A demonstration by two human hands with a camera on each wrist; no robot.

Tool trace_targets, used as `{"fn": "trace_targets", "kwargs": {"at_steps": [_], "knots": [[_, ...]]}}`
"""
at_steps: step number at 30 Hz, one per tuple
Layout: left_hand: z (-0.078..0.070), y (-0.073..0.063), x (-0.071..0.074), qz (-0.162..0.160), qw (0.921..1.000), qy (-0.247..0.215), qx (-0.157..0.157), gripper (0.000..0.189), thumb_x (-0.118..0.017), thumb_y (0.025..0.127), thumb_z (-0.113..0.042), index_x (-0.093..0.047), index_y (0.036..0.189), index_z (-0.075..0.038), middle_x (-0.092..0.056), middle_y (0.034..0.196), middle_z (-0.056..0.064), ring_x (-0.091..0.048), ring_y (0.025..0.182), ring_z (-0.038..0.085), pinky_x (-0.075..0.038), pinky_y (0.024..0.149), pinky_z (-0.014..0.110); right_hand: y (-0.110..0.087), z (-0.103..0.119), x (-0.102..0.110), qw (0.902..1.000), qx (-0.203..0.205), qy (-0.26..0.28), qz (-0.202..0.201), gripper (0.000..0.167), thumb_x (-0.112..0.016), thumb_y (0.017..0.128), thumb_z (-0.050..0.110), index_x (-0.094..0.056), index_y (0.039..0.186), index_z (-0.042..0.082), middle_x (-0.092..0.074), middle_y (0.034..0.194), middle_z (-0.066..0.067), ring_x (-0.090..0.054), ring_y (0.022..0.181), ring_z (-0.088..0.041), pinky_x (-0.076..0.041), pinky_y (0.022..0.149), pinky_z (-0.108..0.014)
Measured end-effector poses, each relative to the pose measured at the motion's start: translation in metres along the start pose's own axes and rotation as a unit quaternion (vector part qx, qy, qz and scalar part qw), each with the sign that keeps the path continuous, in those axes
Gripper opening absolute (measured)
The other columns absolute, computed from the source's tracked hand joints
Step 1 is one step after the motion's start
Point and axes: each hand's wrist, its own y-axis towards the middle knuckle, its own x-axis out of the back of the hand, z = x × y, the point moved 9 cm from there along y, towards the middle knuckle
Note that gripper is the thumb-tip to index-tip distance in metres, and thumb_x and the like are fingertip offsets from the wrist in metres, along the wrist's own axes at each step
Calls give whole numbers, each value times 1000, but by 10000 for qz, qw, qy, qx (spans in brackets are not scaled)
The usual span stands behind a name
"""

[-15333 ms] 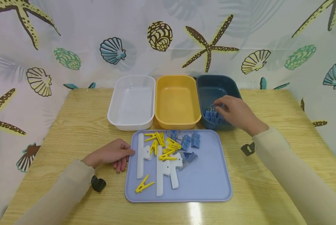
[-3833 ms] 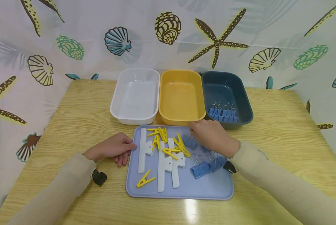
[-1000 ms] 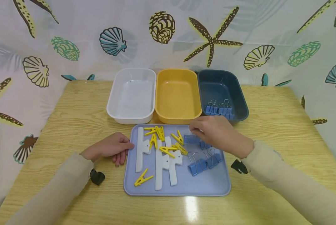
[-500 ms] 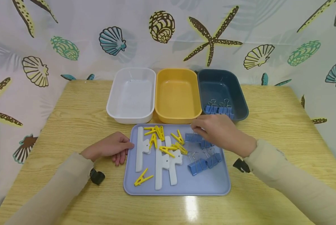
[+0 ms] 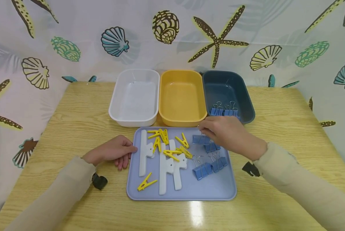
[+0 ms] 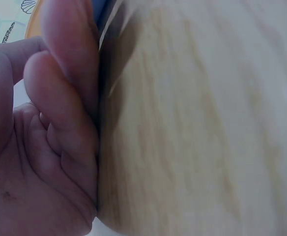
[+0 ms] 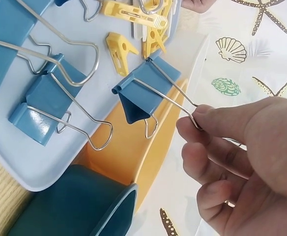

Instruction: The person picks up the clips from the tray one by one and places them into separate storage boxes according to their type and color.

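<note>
We see the fingers of the right hand pinching one wire handle of a blue binder clip; the handle's very tip is hidden between them. That clip is over the far part of the tray, and we cannot tell whether it touches. The left hand rests on the bench, its fingers loosely bent and gripping nothing at the tray's left rim; we cannot make out how firmly they press. Near the held clip we find other blue binder clips, one partly covered by the right hand, then yellow clothespins, some overlapping the white clips. Beyond the tray stand a white bin, a yellow bin and a dark blue bin, whose binder clips show only partly. The patterned cloth behind is cut off above.
</note>
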Motion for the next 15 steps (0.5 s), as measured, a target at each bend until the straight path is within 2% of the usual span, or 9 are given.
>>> {"fn": "trace_targets", "kwargs": {"at_steps": [15], "knots": [[0,0,0,-27,10000,0,-32,39,-48,99,-23,-62,72,1,-65,55,7,-60,41,14,-45,40,22,-4,-6,6,10000,-13,6,-80,13,-70,88,16,-73,100,13,-74,95,0,-68,75,-13,-55,63,-29]]}}
